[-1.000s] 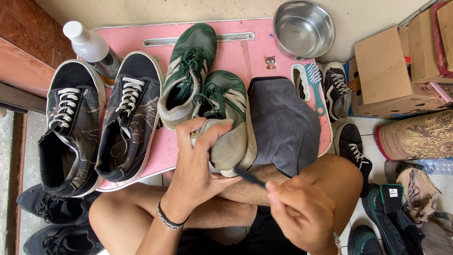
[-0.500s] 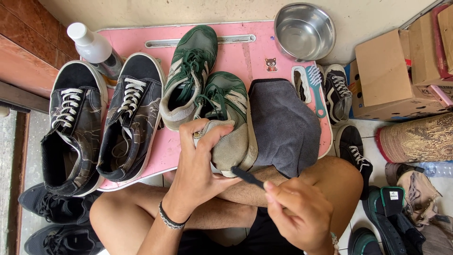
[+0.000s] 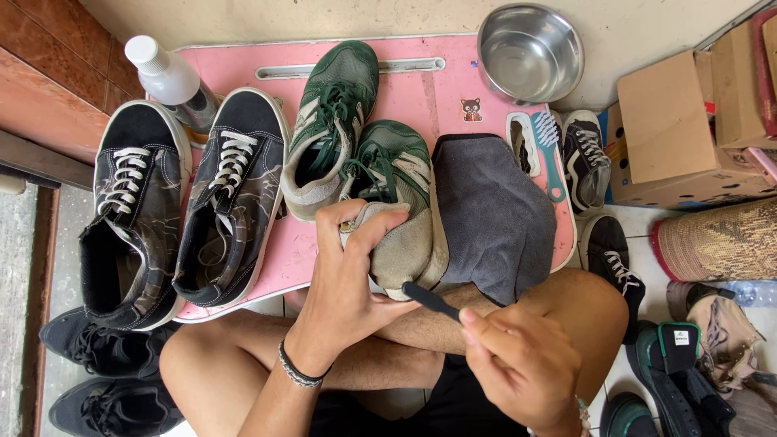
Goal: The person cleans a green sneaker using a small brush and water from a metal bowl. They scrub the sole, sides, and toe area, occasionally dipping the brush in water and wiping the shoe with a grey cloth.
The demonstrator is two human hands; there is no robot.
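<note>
At the left edge of the pink table (image 3: 453, 89), a white bottle (image 3: 166, 79) lies by the far corner, and a pair of black high-top sneakers (image 3: 182, 202) stands side by side below it, unmoved since the earlier frames. Next comes a green sneaker (image 3: 332, 121), lying toe toward the far edge, in the same spot as before. The left hand (image 3: 348, 279) grips the heel of the second green sneaker (image 3: 401, 210) at the near edge of the table, its fingers (image 3: 380, 235) curled over the grey suede heel; the grasp looks slightly higher on the heel than half a second ago. Just right of it, the right hand (image 3: 518, 364) pinches a thin black brush handle (image 3: 429, 299), whose tip touches the bottom of the heel; the hand sits a little closer to the shoe than before. A grey cloth (image 3: 494, 218) covers the right edge of the table beside the held shoe, with a teal brush (image 3: 550, 150) past it. A steel bowl (image 3: 530, 53) sits at the far right corner, unchanged.
</note>
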